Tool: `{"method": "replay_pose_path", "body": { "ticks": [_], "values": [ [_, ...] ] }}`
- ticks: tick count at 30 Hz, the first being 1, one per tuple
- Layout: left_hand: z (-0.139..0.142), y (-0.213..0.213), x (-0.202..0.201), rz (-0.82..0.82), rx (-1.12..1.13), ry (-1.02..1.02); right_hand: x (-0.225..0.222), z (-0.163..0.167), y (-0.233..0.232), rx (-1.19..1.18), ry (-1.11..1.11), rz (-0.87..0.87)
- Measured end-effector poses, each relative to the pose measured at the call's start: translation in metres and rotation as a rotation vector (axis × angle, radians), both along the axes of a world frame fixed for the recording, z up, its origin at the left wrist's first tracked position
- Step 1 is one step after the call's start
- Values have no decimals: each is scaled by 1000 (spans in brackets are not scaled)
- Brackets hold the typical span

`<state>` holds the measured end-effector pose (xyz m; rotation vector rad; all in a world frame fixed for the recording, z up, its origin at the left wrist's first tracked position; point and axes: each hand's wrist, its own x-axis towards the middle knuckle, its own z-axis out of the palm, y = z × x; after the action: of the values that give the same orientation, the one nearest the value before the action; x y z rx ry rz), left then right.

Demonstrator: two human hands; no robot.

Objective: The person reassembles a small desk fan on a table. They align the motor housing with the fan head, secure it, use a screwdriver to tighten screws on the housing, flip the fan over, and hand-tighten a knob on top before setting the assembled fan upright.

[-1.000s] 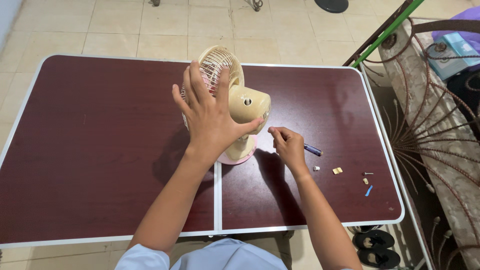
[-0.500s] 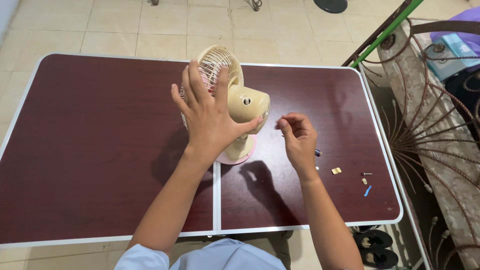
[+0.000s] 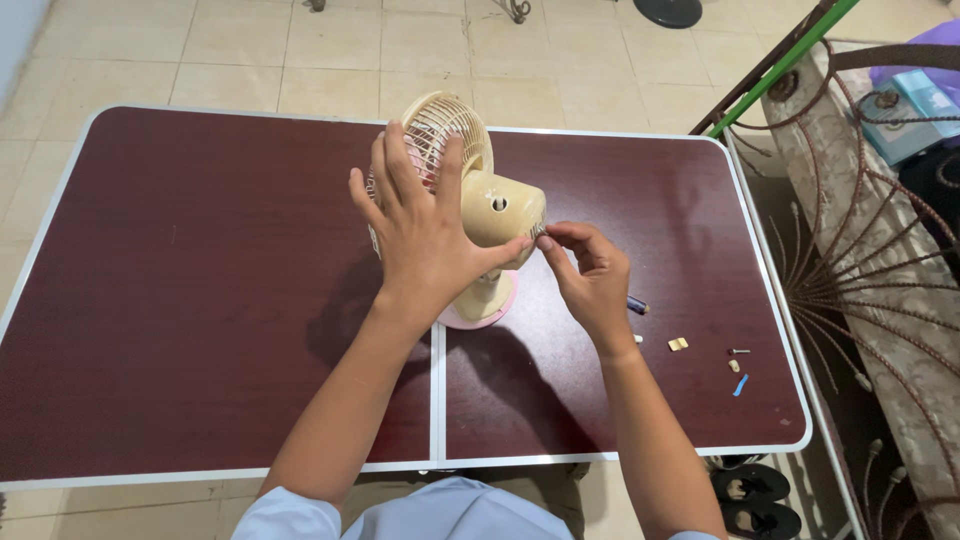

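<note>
A small cream table fan [image 3: 492,205] with a wire grille and a pink-rimmed base stands at the middle of a dark red folding table [image 3: 200,330]. My left hand [image 3: 420,225] is spread over the fan's grille and motor housing, gripping it. My right hand [image 3: 590,270] is at the back of the motor housing, its thumb and fingertips pinched together against the casing; whether something small sits between them is not visible. A dark pen-like tool [image 3: 637,305] lies on the table, partly hidden behind my right hand.
Small loose parts lie right of my right hand: a cream clip [image 3: 678,344], a screw [image 3: 738,351], a blue bit [image 3: 740,385]. A metal-framed bench [image 3: 880,250] stands beyond the table's right edge. Black sandals [image 3: 755,500] are on the tiled floor.
My right hand rose from the table near the pen-like tool and moved left to the back of the fan's motor housing. My left hand stayed on the fan.
</note>
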<state>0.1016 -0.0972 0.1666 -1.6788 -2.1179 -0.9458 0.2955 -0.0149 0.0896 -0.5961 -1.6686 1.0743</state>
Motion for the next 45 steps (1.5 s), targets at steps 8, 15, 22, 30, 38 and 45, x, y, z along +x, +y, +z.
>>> {"method": "replay_pose_path", "body": {
  "ticks": [8,15,22,30,38,45],
  "values": [
    [-2,-1,-1,-8,17,0,1,9,2,77,-89,-74],
    [-2,-2,-1,-11,9,2,0,18,-1,63,-144,-95],
    [0,-2,0,-7,12,0,2,33,-3,193,-279,-152],
    [0,-3,-1,-8,7,-6,3,30,4,80,-207,-41],
    [0,-2,-2,-8,1,4,4,23,12,-267,-179,-15],
    [0,-3,-2,-8,2,9,1,23,5,-262,-194,-59]
  ]
}}
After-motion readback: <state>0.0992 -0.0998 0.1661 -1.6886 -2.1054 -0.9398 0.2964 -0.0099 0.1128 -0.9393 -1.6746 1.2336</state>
